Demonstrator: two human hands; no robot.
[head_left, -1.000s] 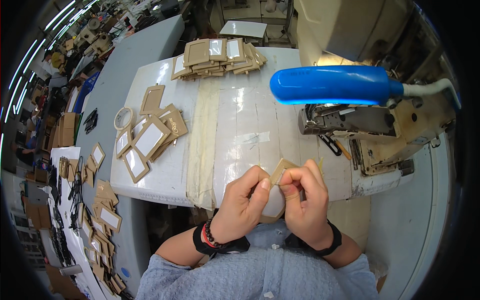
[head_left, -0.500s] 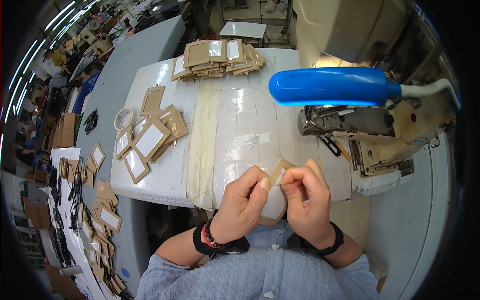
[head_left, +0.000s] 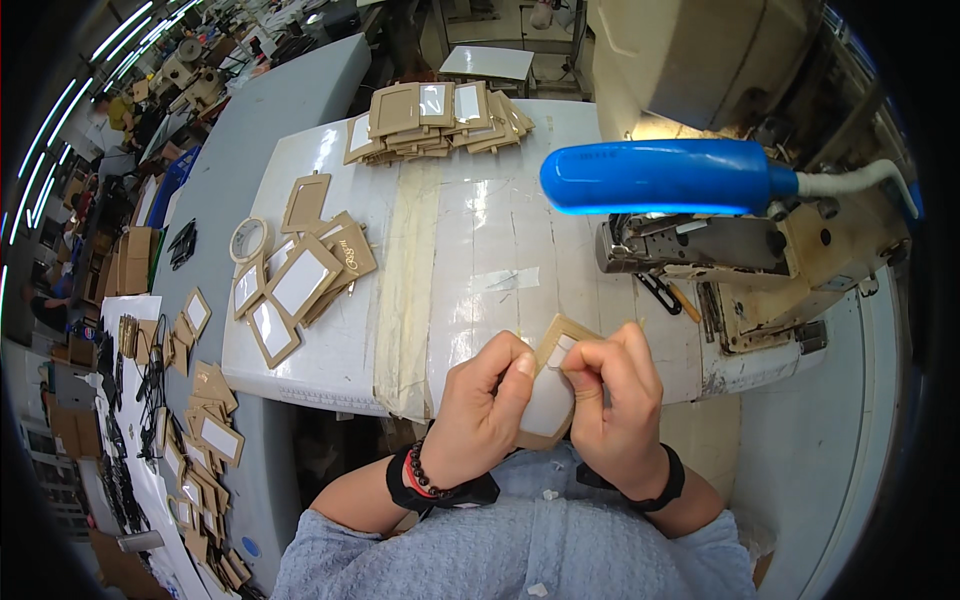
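Compared with one second earlier, retains white table (head_left: 515,225) ahead of fingers and sewing machine (head_left: 830,270) to their right, unmoved. Leaves open room forward to stacked pieces (head_left: 402,110). With left hand (head_left: 485,400) and right hand (head_left: 615,400), pinches beige frame-shaped piece (head_left: 547,408) across near table edge. Spreads fingertips slightly farther apart, exposing more white insert (head_left: 556,352) between.

Bright light leaves glare streaks on the white counter (head_left: 560,235); tube lights (head_left: 122,31) glow at upper left; edges bend and darken to black; far left looks soft.
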